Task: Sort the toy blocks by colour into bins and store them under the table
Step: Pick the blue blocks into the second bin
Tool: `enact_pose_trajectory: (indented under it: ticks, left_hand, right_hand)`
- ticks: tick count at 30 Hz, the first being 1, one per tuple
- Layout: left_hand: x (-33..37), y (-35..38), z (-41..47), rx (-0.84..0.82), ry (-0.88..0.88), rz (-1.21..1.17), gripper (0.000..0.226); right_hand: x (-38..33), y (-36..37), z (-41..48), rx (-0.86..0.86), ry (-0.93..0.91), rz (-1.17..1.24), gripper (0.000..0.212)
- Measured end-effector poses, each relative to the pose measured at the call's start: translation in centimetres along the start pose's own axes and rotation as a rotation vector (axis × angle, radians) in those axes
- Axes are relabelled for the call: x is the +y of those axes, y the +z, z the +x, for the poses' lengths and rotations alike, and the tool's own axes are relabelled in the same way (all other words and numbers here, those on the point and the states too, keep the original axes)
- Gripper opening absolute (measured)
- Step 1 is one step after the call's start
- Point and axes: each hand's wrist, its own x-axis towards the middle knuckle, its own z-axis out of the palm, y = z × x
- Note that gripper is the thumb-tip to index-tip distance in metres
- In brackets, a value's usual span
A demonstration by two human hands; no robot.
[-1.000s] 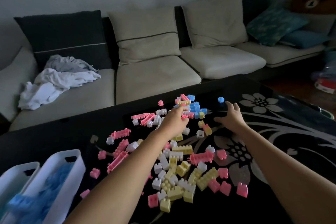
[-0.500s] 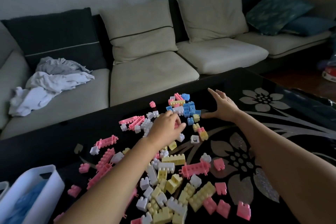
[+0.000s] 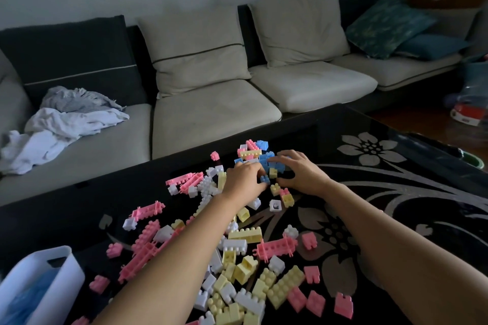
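Observation:
Pink, yellow, white and blue toy blocks lie scattered on the black glass table [image 3: 383, 219]. A small cluster of blue blocks [image 3: 265, 159] sits at the far end of the pile. My left hand [image 3: 244, 179] reaches over the pile with curled fingers and pinches a blue block [image 3: 264, 179] at its fingertips. From the right, my right hand [image 3: 301, 174] curls its fingers and thumb round the blue cluster. A white bin [image 3: 62, 265] at the lower left holds blue blocks [image 3: 29, 298].
A sofa [image 3: 211, 113] with cushions runs along the table's far edge, with crumpled clothes [image 3: 66, 119] on its left seat. Long pink blocks [image 3: 274, 247] and yellow blocks [image 3: 245, 235] lie beneath my forearms. Floor clutter [image 3: 467, 113] sits at the far right.
My right hand has come back from the table's far edge onto the blue cluster. My left hand has reached forward to the same cluster. The view has shifted slightly.

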Motion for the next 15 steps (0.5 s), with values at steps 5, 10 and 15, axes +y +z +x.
enact_pose_trajectory:
  ticks: [5,10,15]
  left_hand:
    - [-0.1,-0.5,1.4,0.008,-0.093,-0.019,0.026]
    - [0.7,0.1,3.1,-0.182,-0.011,0.046,0.062]
    - [1.9,0.7,3.4,-0.223,0.021,0.288,0.059]
  right_hand:
    - [-0.4,0.4,-0.2,-0.002,-0.019,-0.066,0.051]
    - [-0.4,0.7,-0.6,0.105,0.013,-0.064,0.040]
    - [-0.9,1.0,-0.7,0.168,0.095,-0.127,0.036]
